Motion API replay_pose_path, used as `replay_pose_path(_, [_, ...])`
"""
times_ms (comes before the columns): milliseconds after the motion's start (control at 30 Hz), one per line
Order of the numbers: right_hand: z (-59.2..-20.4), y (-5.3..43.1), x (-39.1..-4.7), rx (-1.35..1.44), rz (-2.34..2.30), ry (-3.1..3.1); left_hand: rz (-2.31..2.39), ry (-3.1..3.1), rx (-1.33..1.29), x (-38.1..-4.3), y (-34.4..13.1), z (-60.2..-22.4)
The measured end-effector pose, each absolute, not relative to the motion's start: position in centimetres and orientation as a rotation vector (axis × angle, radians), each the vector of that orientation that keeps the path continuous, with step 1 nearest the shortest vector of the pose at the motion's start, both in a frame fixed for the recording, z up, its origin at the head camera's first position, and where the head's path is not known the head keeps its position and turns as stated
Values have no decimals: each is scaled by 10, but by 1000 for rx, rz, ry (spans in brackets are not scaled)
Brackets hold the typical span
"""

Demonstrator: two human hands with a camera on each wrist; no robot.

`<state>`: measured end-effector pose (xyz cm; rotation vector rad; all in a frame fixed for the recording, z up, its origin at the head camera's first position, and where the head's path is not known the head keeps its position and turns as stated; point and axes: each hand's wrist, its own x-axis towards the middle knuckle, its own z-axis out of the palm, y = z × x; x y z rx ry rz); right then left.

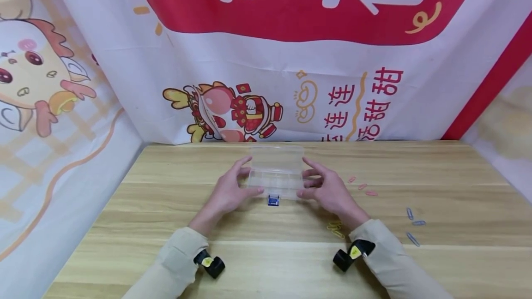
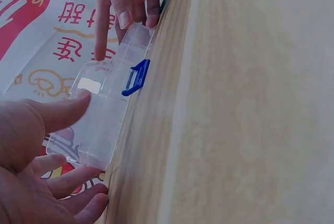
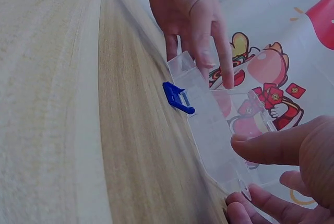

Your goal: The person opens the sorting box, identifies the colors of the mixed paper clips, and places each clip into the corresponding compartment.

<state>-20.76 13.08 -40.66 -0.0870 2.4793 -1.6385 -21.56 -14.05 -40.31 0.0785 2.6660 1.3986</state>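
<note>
A clear plastic compartment box (image 1: pixel 274 180) sits on the wooden table with its transparent lid (image 1: pixel 277 158) raised at the back. A blue latch (image 1: pixel 273 200) sticks out from its front side. My left hand (image 1: pixel 232 190) is at the box's left end, thumb near the front corner and fingers spread along the side. At the right end is my right hand (image 1: pixel 328 190), placed in much the same way. In the wrist views, the fingers of both hands lie against or very close to the ends of the box; firm contact is hard to tell. No contents show inside the compartments.
Pink paper clips (image 1: pixel 362 186) lie right of the right hand. Yellow paper clips (image 1: pixel 335 230) are beside the right forearm, partly hidden by it. Farther right lie blue paper clips (image 1: pixel 419 222). A printed cloth (image 1: pixel 232 59) hangs behind the table's back edge.
</note>
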Motion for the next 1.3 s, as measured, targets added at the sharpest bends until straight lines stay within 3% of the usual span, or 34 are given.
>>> replay_pose_path(967, [-403, 136, -206, -145, -1553, 2533, 1358, 2693, 94, -211, -141, -399])
replay_pose_path(1300, [-378, 166, -195, -202, -1455, 2665, 1500, 2651, 64, -208, -148, -400])
